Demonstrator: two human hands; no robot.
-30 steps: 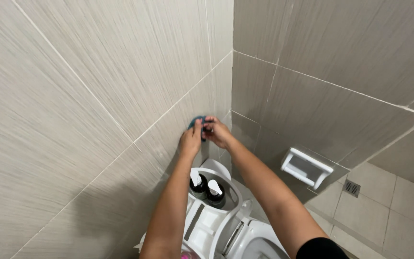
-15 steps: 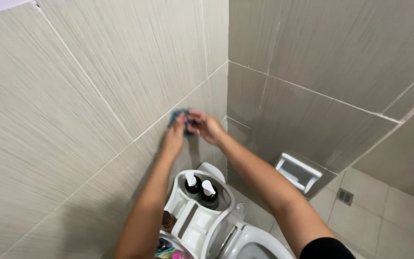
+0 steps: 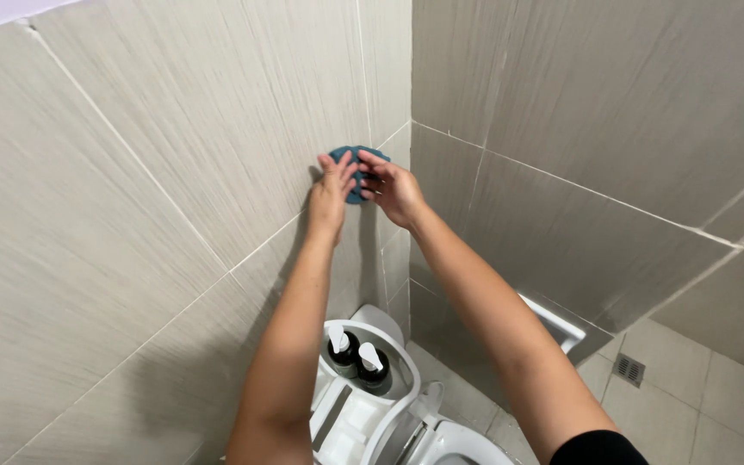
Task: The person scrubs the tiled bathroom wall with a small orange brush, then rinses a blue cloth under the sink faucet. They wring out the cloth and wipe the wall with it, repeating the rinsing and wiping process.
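Note:
A small blue cloth (image 3: 348,158) is pressed against the beige wall tile (image 3: 217,138) near the room's corner. My left hand (image 3: 330,191) lies flat on the cloth's left side with the fingers spread upward. My right hand (image 3: 393,188) holds the cloth's right edge with curled fingers. Both arms reach up and forward from the bottom of the view. Most of the cloth is hidden under my fingers.
Below my arms stands a white toilet (image 3: 389,413) with two dark pump bottles (image 3: 357,360) on its tank. A white paper holder (image 3: 557,323) is set in the right wall. A floor drain (image 3: 629,368) shows at the lower right.
Both hands and the cloth have moved higher up the wall, staying near the corner. The view has tilted, so the toilet sits lower in the picture.

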